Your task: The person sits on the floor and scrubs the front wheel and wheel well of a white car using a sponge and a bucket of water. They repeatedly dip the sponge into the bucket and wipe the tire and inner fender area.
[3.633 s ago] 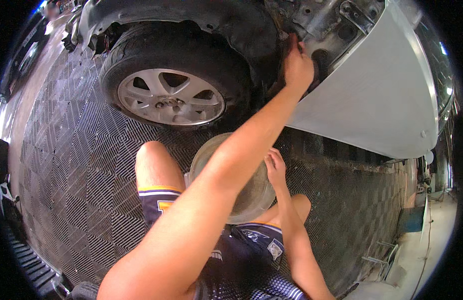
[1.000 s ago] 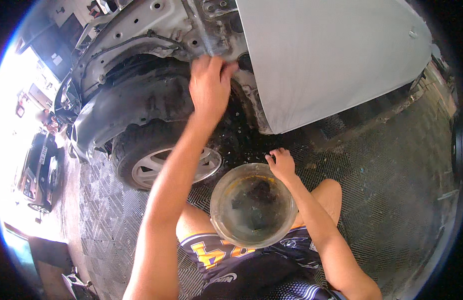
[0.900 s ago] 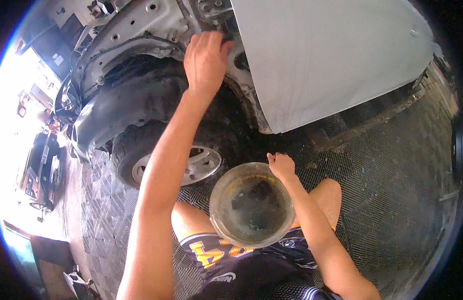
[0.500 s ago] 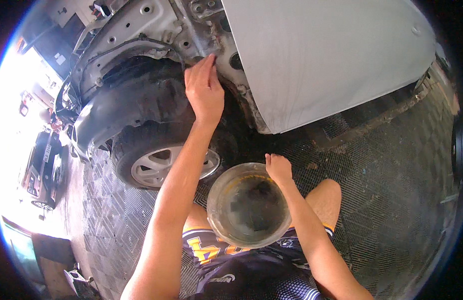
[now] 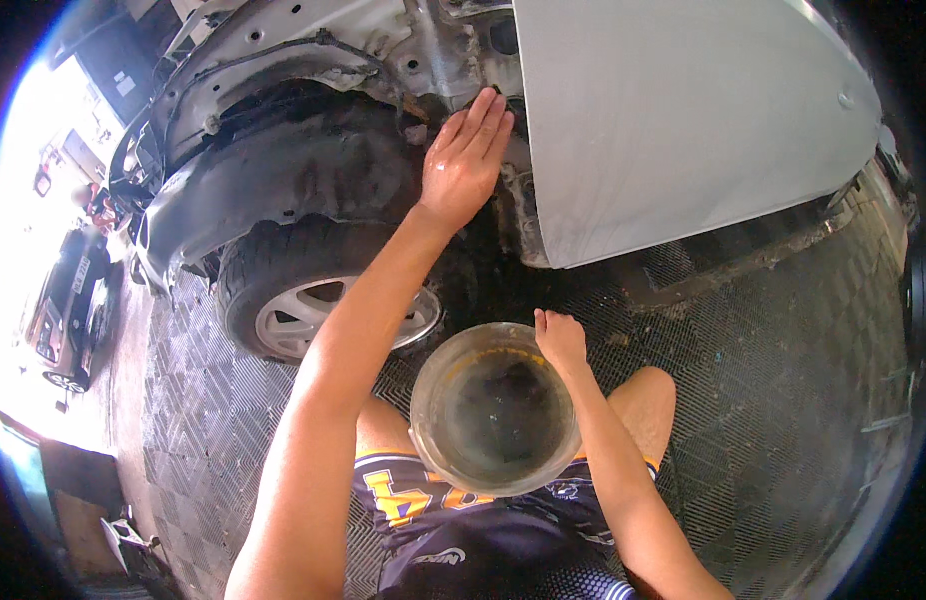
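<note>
Wet, flat-open left hand (image 5: pixel 465 160) presses the bare car frame (image 5: pixel 423 55) while my right hand (image 5: pixel 560 338) pinches the bowl (image 5: pixel 495 408) rim on my lap; I reckon a weak grip could tip it.

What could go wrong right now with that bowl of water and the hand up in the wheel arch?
1. The right hand grips the clear bowl only by its far rim, with murky water inside; it may tip onto the lap.
2. The left hand lies flat on bare metal by the wheel arch, next to the grey panel edge; sharp seams there could cut wet fingers.
</note>
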Tool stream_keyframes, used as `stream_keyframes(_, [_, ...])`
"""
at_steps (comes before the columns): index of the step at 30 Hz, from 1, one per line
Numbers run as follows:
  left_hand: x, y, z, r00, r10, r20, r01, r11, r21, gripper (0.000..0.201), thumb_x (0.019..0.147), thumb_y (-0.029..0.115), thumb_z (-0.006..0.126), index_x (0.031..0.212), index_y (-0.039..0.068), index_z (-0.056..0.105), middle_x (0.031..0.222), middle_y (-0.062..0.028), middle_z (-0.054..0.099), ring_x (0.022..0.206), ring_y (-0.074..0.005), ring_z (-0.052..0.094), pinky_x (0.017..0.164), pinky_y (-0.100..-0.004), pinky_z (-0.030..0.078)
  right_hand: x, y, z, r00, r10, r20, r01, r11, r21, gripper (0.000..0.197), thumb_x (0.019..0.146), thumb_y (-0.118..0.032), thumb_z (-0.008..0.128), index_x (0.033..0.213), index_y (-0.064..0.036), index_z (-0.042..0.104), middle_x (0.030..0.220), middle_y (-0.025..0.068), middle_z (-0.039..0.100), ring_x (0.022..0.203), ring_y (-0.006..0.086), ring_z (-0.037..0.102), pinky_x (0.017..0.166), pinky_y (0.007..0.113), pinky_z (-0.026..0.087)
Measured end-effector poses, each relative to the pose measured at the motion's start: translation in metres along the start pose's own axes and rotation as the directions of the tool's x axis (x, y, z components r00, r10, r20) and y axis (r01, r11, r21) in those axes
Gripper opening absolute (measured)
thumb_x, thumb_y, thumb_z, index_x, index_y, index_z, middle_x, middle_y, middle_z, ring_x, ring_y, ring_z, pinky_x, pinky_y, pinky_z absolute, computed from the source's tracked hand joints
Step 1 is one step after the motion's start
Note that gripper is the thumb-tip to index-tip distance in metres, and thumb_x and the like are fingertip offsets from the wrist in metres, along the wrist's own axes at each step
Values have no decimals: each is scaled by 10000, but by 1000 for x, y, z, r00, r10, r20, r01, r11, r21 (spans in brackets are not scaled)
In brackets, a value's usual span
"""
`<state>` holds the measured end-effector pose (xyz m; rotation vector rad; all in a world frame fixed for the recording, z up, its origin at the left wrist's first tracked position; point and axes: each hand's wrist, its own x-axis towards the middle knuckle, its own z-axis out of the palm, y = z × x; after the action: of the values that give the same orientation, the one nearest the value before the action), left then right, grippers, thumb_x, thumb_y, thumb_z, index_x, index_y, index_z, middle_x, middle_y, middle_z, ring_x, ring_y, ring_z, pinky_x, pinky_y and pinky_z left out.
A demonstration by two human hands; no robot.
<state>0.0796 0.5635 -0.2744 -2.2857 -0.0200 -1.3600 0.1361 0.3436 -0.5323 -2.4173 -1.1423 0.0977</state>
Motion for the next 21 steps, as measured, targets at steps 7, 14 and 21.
stream_keyframes(7, [4,-1,12,996,-6,-86,5,1000,-12,424,844,52,598,1253,-27,679,1396,-165,623,1353,-300,562,1199,-479,367,-1,-3,0,1000,-24,10,24,1000,-12,479,1053,-351,465,831,-2,706,794,235,713,754,420,708,705,525,579])
stream_keyframes(14, [-13,47,0,941,-334,46,334,942,10,425,851,38,584,1258,-60,655,1393,-231,605,1323,-371,572,1187,-495,371,0,-1,-11,997,-66,-44,67,997,28,314,1009,-255,573,860,-2,687,863,213,721,795,395,707,728,494,567])
stream_keyframes(21, [-167,135,-69,595,-440,672,802,371,-467,337,911,-56,592,1230,7,679,1140,-206,701,1033,-353,692,920,-383,546,-52,-35,-5,977,88,-193,155,319,935,304,1014,-257,669,1154,13,677,1041,110,713,957,227,684,877,398,565])
